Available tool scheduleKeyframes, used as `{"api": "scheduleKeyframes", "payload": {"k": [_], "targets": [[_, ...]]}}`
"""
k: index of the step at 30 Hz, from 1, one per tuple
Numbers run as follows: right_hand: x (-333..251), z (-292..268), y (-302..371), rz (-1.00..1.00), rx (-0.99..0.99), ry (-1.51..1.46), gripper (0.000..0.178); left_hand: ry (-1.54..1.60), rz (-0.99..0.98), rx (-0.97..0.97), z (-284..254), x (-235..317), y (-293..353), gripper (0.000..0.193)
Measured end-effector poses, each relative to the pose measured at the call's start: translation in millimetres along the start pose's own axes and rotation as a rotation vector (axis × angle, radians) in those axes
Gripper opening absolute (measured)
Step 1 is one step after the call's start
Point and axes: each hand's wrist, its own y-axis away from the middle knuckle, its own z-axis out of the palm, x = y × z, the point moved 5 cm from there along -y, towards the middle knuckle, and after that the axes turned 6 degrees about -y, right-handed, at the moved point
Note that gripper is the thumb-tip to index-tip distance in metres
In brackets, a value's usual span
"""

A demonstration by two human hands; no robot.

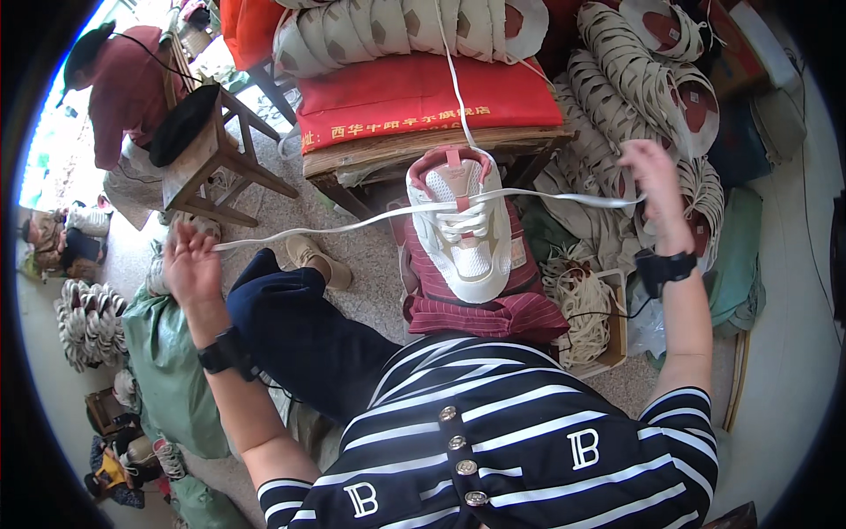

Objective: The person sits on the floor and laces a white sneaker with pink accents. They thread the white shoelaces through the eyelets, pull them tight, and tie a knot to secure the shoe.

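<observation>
A white and pink sneaker (460, 231) rests in front of me on a dark red striped cloth (432, 316), toe toward me. Its white shoelace (352, 224) is threaded across the tongue, and the two ends stretch out taut to either side. Out at the left, my left hand (196, 264) is closed with one lace end at its fingers. On the opposite side, my right hand (658, 192) is raised with curled fingers, and the other end runs into it; the exact grip is partly hidden. Another thin white lace (454, 75) rises from the shoe's collar toward the stacked pieces behind.
Beyond the shoe stands a wooden bench (352, 163) under a red cloth (423, 99), with a row of nested shoe uppers (397, 33). More uppers (630, 75) pile up at right. A box of loose laces (582, 309) sits near my right side. At left are a wooden stool (198, 154), green sacks (172, 370) and other people.
</observation>
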Motion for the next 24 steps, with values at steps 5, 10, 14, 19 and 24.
{"api": "scheduleKeyframes", "payload": {"k": [5, 10, 14, 19, 24], "targets": [[-4, 138, 43, 0.023, -0.389, -0.094, 0.015, -0.635, -0.042, -0.118, 137, -108, 36, 0.032], [-14, 182, 66, 0.06, -0.514, 0.063, 0.013, -0.62, -0.103, -0.297, 188, -196, 71, 0.025], [-14, 183, 68, 0.131, -0.603, 0.089, 0.014, -0.523, -0.089, -0.318, 197, -226, 83, 0.018], [-40, 187, 59, -0.276, -0.61, 0.48, 0.01, -0.622, -0.171, -0.393, 205, -234, 94, 0.015], [-65, 207, 77, -0.686, -0.578, 0.907, 0.023, -0.748, -0.128, -0.46, 208, -232, 97, 0.022]]}}
